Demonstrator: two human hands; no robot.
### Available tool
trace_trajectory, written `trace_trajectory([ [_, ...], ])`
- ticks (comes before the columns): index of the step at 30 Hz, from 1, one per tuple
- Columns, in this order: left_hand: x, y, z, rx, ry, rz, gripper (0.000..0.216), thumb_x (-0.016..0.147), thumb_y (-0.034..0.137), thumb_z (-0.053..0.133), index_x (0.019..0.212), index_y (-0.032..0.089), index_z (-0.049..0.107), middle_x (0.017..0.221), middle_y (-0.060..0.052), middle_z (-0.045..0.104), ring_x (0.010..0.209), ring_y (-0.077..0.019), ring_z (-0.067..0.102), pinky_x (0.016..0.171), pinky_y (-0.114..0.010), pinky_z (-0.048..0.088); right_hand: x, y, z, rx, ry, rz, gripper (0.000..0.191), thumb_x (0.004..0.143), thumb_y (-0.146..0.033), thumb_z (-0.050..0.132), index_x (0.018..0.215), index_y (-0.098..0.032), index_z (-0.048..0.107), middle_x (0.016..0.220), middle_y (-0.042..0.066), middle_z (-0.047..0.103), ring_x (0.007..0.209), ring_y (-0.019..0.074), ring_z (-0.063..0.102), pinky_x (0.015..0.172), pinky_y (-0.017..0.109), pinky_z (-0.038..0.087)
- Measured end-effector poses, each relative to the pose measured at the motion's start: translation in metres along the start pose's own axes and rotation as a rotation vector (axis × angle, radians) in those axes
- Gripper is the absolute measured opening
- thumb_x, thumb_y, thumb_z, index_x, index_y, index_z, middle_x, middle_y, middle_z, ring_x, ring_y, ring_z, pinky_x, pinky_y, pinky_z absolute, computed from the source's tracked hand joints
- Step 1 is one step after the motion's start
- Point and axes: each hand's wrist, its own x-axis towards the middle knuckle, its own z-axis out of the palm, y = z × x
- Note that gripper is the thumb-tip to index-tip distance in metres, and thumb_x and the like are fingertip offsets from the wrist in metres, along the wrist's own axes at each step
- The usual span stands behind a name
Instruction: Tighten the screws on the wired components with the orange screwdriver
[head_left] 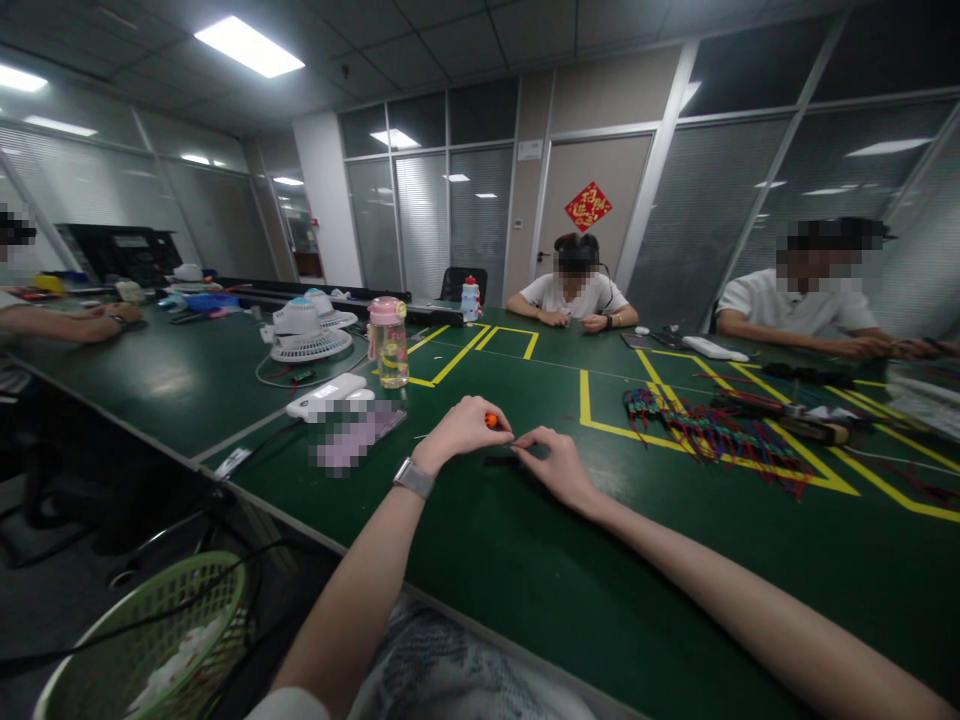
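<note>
While both hands meet over the dark green table point(525, 600), a small orange bead-like piece point(490, 421) is pinched in the closed fingertips of the left hand point(461, 432), which bears a silver wristwatch point(413, 477).

Head view, near field: the right hand point(559, 465) is closed at the fingertips on what appears to be a thin dark cord point(501, 460) lying on the table just beneath the hands; whether the cord runs into the orange piece cannot be told. Both hands are held just above the surface, fingertips nearly touching.

Handling note, as judgement: the small piece is best kept pinched firmly at the fingertips, with the wrists rested on the table for steadiness and the cord end drawn taut and short, since so small a part is easily dropped or rolled away.

Head view, surroundings: a pink-lidded clear water bottle point(388, 341) and a white desk fan point(307, 333) are stood to the left; a bundle of multicoloured braided cords point(697, 430) is laid to the right inside yellow floor-tape markings point(592, 405). A green plastic mesh basket point(150, 640) is placed below the table edge. Other seated people are at work at the far side and at the left end, their hands well apart from the wearer's.
</note>
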Motion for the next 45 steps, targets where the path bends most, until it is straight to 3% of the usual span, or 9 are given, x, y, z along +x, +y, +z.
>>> trace_trajectory([
  [6, 0.002, -0.008, -0.014, -0.04, 0.699, 0.003, 0.024, 0.081, 0.035, 0.054, 0.071, 0.018, 0.067, 0.075, -0.002, 0.067, 0.071, -0.0138, 0.059, 0.07, -0.025, 0.043, 0.001, -0.003, 0.003, 0.204, -0.099, 0.104, 0.018, 0.079, -0.033, 0.06, 0.075, -0.018, 0.069, 0.081, 0.003, 0.072, 0.081, 0.0191, 0.065, 0.079, 0.032, 0.047],
  [10, 0.002, -0.017, -0.019, 0.008, 0.904, -0.048, 0.021, 0.081, 0.031, 0.055, 0.068, 0.017, 0.065, 0.071, -0.002, 0.064, 0.067, -0.0127, 0.057, 0.066, -0.024, 0.041, 0.003, -0.002, 0.006, 0.294, -0.167, 0.107, 0.021, 0.079, -0.036, 0.06, 0.079, -0.017, 0.07, 0.082, 0.004, 0.072, 0.081, 0.0183, 0.065, 0.078, 0.031, 0.048],
  [15, 0.002, -0.022, -0.02, 0.035, 0.938, -0.07, 0.02, 0.08, 0.03, 0.055, 0.067, 0.018, 0.064, 0.07, -0.001, 0.063, 0.065, -0.0118, 0.056, 0.063, -0.023, 0.04, -0.002, -0.005, 0.004, 0.3, -0.207, 0.134, 0.023, 0.079, -0.037, 0.06, 0.079, -0.016, 0.07, 0.082, 0.005, 0.071, 0.079, 0.0182, 0.065, 0.076, 0.03, 0.049],
  [19, 0.002, -0.021, -0.019, 0.056, 0.922, -0.061, 0.02, 0.081, 0.03, 0.055, 0.068, 0.018, 0.064, 0.07, -0.001, 0.064, 0.065, -0.0118, 0.057, 0.064, -0.023, 0.04, -0.022, -0.005, -0.018, 0.28, -0.215, 0.182, 0.026, 0.078, -0.041, 0.06, 0.08, -0.016, 0.07, 0.085, 0.006, 0.072, 0.082, 0.0194, 0.065, 0.078, 0.031, 0.049],
  [24, 0.002, -0.019, -0.018, 0.077, 0.89, -0.058, 0.02, 0.082, 0.03, 0.054, 0.071, 0.018, 0.065, 0.074, -0.002, 0.065, 0.067, -0.0126, 0.058, 0.065, -0.024, 0.041, -0.071, 0.017, -0.085, 0.174, -0.105, 0.395, 0.035, 0.074, -0.049, 0.061, 0.08, -0.016, 0.071, 0.088, 0.009, 0.072, 0.082, 0.0231, 0.065, 0.076, 0.032, 0.049],
  [30, 0.001, -0.017, -0.018, 0.089, 0.87, -0.056, 0.021, 0.082, 0.031, 0.053, 0.071, 0.018, 0.065, 0.074, -0.002, 0.065, 0.068, -0.0133, 0.058, 0.066, -0.025, 0.041, -0.138, 0.069, -0.187, -0.024, 0.199, 0.795, 0.04, 0.054, -0.054, 0.069, 0.077, -0.022, 0.076, 0.089, 0.011, 0.073, 0.089, 0.0319, 0.065, 0.07, 0.033, 0.049],
  [34, 0.002, -0.017, -0.019, 0.088, 0.864, -0.069, 0.021, 0.082, 0.031, 0.053, 0.072, 0.017, 0.065, 0.075, -0.003, 0.066, 0.068, -0.014, 0.058, 0.066, -0.025, 0.041, -0.166, 0.089, -0.23, -0.143, 0.36, 0.984, 0.042, 0.045, -0.057, 0.07, 0.073, -0.026, 0.077, 0.091, 0.011, 0.073, 0.094, 0.037, 0.063, 0.071, 0.039, 0.048],
  [38, 0.002, -0.017, -0.018, 0.097, 0.86, -0.071, 0.021, 0.082, 0.031, 0.052, 0.071, 0.018, 0.065, 0.075, -0.003, 0.066, 0.068, -0.0143, 0.058, 0.066, -0.025, 0.041, -0.178, 0.098, -0.245, -0.138, 0.43, 1.05, 0.046, 0.046, -0.06, 0.069, 0.078, -0.028, 0.077, 0.097, 0.009, 0.072, 0.098, 0.0365, 0.062, 0.07, 0.039, 0.048],
  [45, 0.002, -0.017, -0.017, 0.098, 0.836, -0.082, 0.023, 0.082, 0.032, 0.052, 0.071, 0.018, 0.065, 0.075, -0.003, 0.066, 0.067, -0.0136, 0.058, 0.066, -0.025, 0.041, -0.177, 0.1, -0.248, -0.215, 0.448, 1.055, 0.054, 0.044, -0.063, 0.068, 0.081, -0.025, 0.077, 0.095, 0.009, 0.073, 0.093, 0.0375, 0.063, 0.064, 0.038, 0.048],
])
